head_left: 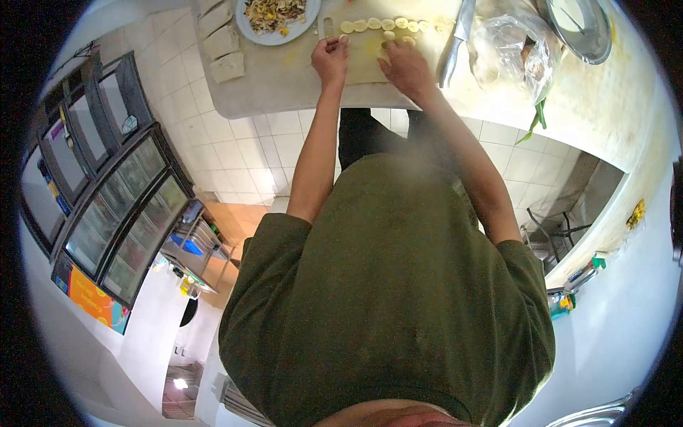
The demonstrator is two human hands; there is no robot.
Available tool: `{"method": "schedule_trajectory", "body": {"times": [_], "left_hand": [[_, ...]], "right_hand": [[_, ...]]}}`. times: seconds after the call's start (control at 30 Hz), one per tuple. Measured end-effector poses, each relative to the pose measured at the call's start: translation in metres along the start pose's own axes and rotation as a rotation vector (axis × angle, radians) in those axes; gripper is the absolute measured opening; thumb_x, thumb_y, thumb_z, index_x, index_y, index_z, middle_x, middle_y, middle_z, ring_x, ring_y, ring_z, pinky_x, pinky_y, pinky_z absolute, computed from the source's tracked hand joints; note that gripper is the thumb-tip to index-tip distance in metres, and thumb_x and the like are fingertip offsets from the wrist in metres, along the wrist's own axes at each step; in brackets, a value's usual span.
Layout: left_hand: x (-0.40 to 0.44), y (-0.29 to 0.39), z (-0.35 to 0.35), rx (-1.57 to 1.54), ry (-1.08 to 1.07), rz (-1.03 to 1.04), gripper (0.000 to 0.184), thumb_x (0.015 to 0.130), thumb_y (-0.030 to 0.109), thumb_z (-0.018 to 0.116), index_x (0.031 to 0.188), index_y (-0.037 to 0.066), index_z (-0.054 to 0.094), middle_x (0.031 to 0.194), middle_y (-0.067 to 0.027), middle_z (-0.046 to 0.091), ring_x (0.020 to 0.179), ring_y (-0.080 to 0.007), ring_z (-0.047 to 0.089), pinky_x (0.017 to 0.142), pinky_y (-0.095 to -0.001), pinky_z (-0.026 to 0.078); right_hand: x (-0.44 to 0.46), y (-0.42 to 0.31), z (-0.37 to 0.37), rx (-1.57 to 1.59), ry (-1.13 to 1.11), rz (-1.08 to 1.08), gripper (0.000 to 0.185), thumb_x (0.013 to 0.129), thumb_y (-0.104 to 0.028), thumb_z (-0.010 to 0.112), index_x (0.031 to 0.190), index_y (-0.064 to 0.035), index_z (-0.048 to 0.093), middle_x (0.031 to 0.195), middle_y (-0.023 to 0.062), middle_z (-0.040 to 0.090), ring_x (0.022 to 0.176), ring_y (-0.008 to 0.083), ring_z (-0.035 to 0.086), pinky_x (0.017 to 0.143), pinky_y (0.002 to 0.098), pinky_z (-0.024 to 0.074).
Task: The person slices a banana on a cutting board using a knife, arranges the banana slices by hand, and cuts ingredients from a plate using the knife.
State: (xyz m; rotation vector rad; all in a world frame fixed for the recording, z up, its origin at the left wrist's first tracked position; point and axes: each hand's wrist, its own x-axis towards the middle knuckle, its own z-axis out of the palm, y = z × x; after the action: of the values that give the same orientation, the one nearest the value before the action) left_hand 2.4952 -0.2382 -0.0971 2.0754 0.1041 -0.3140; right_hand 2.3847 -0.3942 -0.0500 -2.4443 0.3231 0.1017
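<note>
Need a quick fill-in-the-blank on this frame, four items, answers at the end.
1. The left hand is closer to the ____ of chopped food than the right hand is.
2. A ____ lies between the right hand and the clear plastic bag.
3. The pale slices laid in a row are ____ in outline, not square.
4. In the picture, the metal bowl sits to the ____ of the plastic bag.

Missing words: plate; knife; round; right.
</note>
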Motion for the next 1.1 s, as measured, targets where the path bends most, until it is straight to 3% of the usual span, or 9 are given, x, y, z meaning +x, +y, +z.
{"method": "schedule_trajectory", "body": {"times": [0.1, 0.23, 0.3, 0.43, 0.5, 0.57, 0.63, 0.87, 1.1], "left_hand": [[0.004, 0.001, -0.004, 0.181, -0.048, 0.124, 0.025, 0.085, 0.017, 0.077, 0.097, -0.004, 0.072, 0.083, -0.0150, 0.072, 0.071, -0.0226, 0.070, 0.068, -0.0348, 0.055], [0.010, -0.007, -0.006, 0.208, -0.045, 0.235, 0.024, 0.090, 0.016, 0.070, 0.105, -0.001, 0.072, 0.089, -0.0200, 0.072, 0.077, -0.0298, 0.071, 0.071, -0.0368, 0.055], [0.009, -0.009, -0.008, 0.144, -0.027, 0.188, 0.028, 0.091, 0.021, 0.071, 0.108, 0.000, 0.071, 0.085, -0.0170, 0.073, 0.075, -0.0266, 0.070, 0.072, -0.0377, 0.055], [-0.002, 0.004, -0.026, 0.183, -0.199, 0.150, 0.041, 0.088, 0.024, 0.075, 0.117, -0.001, 0.064, 0.096, -0.0172, 0.070, 0.090, -0.0306, 0.068, 0.082, -0.0410, 0.053], [-0.007, -0.002, -0.032, 0.302, -0.232, 0.300, 0.049, 0.084, 0.026, 0.077, 0.121, -0.001, 0.058, 0.105, -0.0183, 0.065, 0.101, -0.0345, 0.063, 0.088, -0.0440, 0.051], [-0.012, -0.003, -0.035, 0.384, -0.276, 0.355, 0.058, 0.081, 0.027, 0.080, 0.125, 0.000, 0.053, 0.111, -0.0191, 0.061, 0.108, -0.0370, 0.058, 0.092, -0.0463, 0.048], [-0.016, 0.002, -0.031, 0.424, -0.328, 0.314, 0.065, 0.078, 0.029, 0.082, 0.128, 0.002, 0.049, 0.115, -0.0194, 0.057, 0.112, -0.0383, 0.054, 0.094, -0.0481, 0.046], [0.001, -0.007, -0.028, 0.377, -0.408, 0.308, 0.060, 0.079, 0.016, 0.078, 0.129, 0.002, 0.047, 0.121, -0.0215, 0.053, 0.116, -0.0406, 0.051, 0.098, -0.0472, 0.046], [0.011, -0.013, -0.034, 0.216, -0.521, 0.404, 0.054, 0.083, 0.011, 0.072, 0.131, 0.001, 0.047, 0.123, -0.0234, 0.052, 0.115, -0.0416, 0.053, 0.099, -0.0469, 0.046]], "right_hand": [[0.009, -0.016, 0.024, 0.029, -0.051, -0.056, 0.028, 0.090, -0.018, 0.064, 0.110, -0.0011, 0.056, 0.109, 0.0229, 0.060, 0.103, 0.0402, 0.061, 0.089, 0.0490, 0.0512], [0.018, -0.031, 0.055, 0.232, -0.028, 0.115, 0.038, 0.090, -0.019, 0.066, 0.121, 0.0001, 0.056, 0.112, 0.0234, 0.059, 0.103, 0.0435, 0.059, 0.090, 0.0498, 0.0489], [0.020, -0.039, 0.063, 0.315, 0.068, 0.126, 0.038, 0.090, -0.018, 0.066, 0.122, 0.0005, 0.056, 0.112, 0.0240, 0.059, 0.103, 0.0454, 0.059, 0.090, 0.0504, 0.0486], [0.017, -0.031, 0.050, 0.110, 0.223, 0.117, 0.040, 0.088, -0.020, 0.068, 0.122, -0.0014, 0.058, 0.110, 0.0233, 0.061, 0.101, 0.0423, 0.060, 0.088, 0.0474, 0.0510], [0.015, -0.015, 0.041, -0.047, 0.313, 0.182, 0.044, 0.087, -0.023, 0.070, 0.123, -0.0016, 0.059, 0.110, 0.0217, 0.063, 0.101, 0.0391, 0.061, 0.088, 0.0458, 0.0524], [0.024, -0.009, 0.029, -0.142, 0.254, 0.345, 0.042, 0.085, -0.026, 0.072, 0.119, -0.0038, 0.062, 0.109, 0.0184, 0.064, 0.101, 0.0366, 0.062, 0.086, 0.0454, 0.0526], [0.030, -0.005, 0.024, -0.230, 0.250, 0.296, 0.035, 0.087, -0.032, 0.071, 0.110, -0.0058, 0.065, 0.107, 0.0165, 0.066, 0.101, 0.0369, 0.062, 0.083, 0.0491, 0.0513], [0.037, 0.002, 0.026, -0.304, 0.132, 0.348, 0.032, 0.091, -0.037, 0.065, 0.107, -0.0096, 0.068, 0.109, 0.0128, 0.069, 0.105, 0.0354, 0.061, 0.090, 0.0478, 0.0467], [0.037, -0.003, 0.034, -0.312, 0.171, 0.350, 0.036, 0.096, -0.039, 0.056, 0.106, -0.0053, 0.066, 0.103, 0.0158, 0.069, 0.099, 0.0371, 0.064, 0.086, 0.0531, 0.0499]]}}
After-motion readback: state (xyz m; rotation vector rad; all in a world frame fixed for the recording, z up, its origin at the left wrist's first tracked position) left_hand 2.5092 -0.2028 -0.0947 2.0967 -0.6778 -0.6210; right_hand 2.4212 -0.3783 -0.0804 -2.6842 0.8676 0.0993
